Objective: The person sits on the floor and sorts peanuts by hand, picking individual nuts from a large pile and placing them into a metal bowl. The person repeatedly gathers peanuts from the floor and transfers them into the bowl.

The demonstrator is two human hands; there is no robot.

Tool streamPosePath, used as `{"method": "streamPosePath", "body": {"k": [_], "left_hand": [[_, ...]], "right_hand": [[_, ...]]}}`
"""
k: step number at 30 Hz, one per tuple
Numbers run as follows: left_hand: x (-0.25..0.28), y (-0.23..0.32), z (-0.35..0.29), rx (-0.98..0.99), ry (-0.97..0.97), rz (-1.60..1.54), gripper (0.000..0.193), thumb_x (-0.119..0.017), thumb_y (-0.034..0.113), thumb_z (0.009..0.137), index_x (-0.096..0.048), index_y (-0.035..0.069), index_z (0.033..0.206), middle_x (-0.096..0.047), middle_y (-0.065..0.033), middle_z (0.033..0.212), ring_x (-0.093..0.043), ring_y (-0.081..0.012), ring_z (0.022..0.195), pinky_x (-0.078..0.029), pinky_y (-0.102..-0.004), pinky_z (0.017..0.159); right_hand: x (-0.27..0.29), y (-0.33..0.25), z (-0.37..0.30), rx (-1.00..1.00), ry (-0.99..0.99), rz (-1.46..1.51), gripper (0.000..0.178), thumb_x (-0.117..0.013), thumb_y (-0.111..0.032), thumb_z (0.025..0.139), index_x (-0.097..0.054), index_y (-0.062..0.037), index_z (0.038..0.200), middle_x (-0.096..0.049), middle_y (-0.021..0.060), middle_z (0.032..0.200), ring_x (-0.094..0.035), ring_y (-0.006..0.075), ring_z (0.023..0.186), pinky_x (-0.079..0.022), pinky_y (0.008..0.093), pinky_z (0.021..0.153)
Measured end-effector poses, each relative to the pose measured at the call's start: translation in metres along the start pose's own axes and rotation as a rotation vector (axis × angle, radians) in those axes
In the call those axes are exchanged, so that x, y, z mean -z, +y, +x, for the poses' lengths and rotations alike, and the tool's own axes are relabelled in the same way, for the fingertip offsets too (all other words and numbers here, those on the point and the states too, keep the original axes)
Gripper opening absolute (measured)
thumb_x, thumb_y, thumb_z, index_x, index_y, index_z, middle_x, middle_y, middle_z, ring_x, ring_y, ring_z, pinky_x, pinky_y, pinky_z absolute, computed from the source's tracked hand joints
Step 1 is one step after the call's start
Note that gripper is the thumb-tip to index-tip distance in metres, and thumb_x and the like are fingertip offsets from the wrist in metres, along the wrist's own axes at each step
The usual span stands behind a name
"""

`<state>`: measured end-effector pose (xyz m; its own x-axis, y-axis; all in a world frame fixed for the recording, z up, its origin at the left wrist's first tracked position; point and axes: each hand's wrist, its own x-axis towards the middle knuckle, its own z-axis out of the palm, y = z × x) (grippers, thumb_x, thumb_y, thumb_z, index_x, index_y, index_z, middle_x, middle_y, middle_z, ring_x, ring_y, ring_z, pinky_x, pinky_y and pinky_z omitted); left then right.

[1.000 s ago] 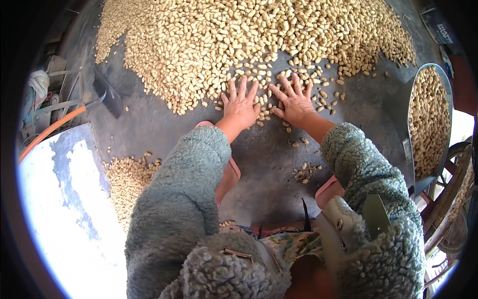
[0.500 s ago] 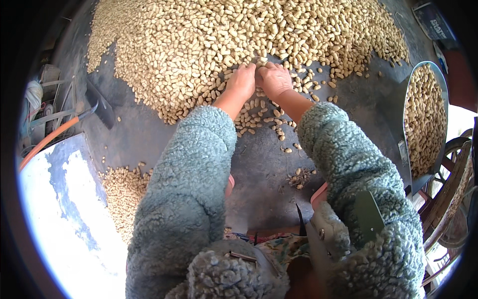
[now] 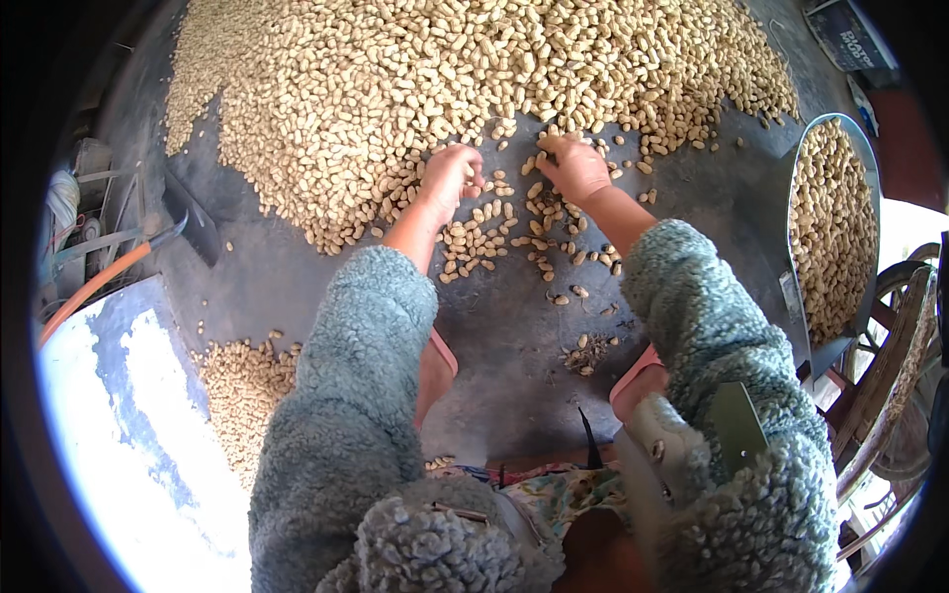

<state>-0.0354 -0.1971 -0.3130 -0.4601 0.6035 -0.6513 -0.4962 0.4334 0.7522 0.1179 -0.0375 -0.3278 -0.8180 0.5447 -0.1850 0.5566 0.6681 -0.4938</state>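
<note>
A large heap of unshelled peanuts (image 3: 395,89) spreads over the dark floor at the far side. At its near edge my left hand (image 3: 451,180) hovers with its fingers curled in; what they hold, if anything, is hidden. My right hand (image 3: 577,168) is a little to the right, thumb and forefinger apart, fingertips at the peanuts on the heap's edge. Between and below my hands lie scattered loose peanuts (image 3: 478,237), in two loose groups with a strip of dark floor between them.
A metal scoop-shaped container (image 3: 793,259) full of peanuts stands at right, beside a wooden chair (image 3: 895,381). At left are a shovel (image 3: 196,222) with an orange handle and a smaller peanut pile (image 3: 242,390). A little heap of dark debris (image 3: 590,353) lies nearer me, between my pink shoes (image 3: 442,354).
My hands were together at the heap's edge; they have moved apart, the left one leftward and the right one rightward. The loose peanuts between them now show more fully.
</note>
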Motion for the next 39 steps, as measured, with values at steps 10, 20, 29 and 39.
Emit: {"method": "streamPosePath", "body": {"k": [10, 20, 29, 39], "left_hand": [[-0.073, -0.015, 0.012, -0.229, 0.262, 1.107, 0.031, -0.065, 0.027, 0.086, -0.052, 0.008, 0.106, -0.068, -0.0181, 0.090, -0.066, -0.0372, 0.086, -0.052, -0.0457, 0.075], [-0.018, -0.013, 0.019, -0.012, 0.030, 0.153, 0.017, -0.055, 0.023, 0.090, -0.058, 0.007, 0.094, -0.065, -0.0068, 0.079, -0.064, -0.0201, 0.068, -0.051, -0.0321, 0.055], [-0.050, 0.009, 0.036, -0.310, 0.316, 0.806, 0.018, -0.051, 0.027, 0.098, -0.059, 0.014, 0.108, -0.065, -0.0047, 0.081, -0.058, -0.0129, 0.063, -0.049, -0.0304, 0.056], [-0.021, 0.002, 0.025, 0.047, -0.011, -0.351, 0.019, -0.049, 0.026, 0.089, -0.052, 0.008, 0.086, -0.051, -0.0020, 0.059, -0.044, -0.0110, 0.045, -0.034, -0.0240, 0.040]], "right_hand": [[0.013, 0.024, -0.004, -0.270, -0.033, 0.730, 0.035, -0.054, -0.031, 0.086, -0.063, -0.0015, 0.102, -0.066, 0.0109, 0.082, -0.063, 0.0211, 0.079, -0.050, 0.0346, 0.076], [0.008, 0.005, 0.016, -0.049, -0.101, 0.265, 0.030, -0.056, -0.034, 0.089, -0.065, -0.0119, 0.108, -0.065, 0.0081, 0.100, -0.065, 0.0236, 0.087, -0.051, 0.0361, 0.077], [0.029, 0.057, 0.014, -0.134, 0.055, 0.288, 0.026, -0.050, -0.027, 0.096, -0.062, -0.0085, 0.110, -0.068, 0.0101, 0.089, -0.065, 0.0234, 0.077, -0.053, 0.0375, 0.074], [0.034, 0.001, 0.029, -0.029, -0.011, -0.005, 0.023, -0.055, -0.029, 0.090, -0.062, -0.0166, 0.109, -0.070, 0.0063, 0.094, -0.067, 0.0269, 0.076, -0.052, 0.0382, 0.072]]}}
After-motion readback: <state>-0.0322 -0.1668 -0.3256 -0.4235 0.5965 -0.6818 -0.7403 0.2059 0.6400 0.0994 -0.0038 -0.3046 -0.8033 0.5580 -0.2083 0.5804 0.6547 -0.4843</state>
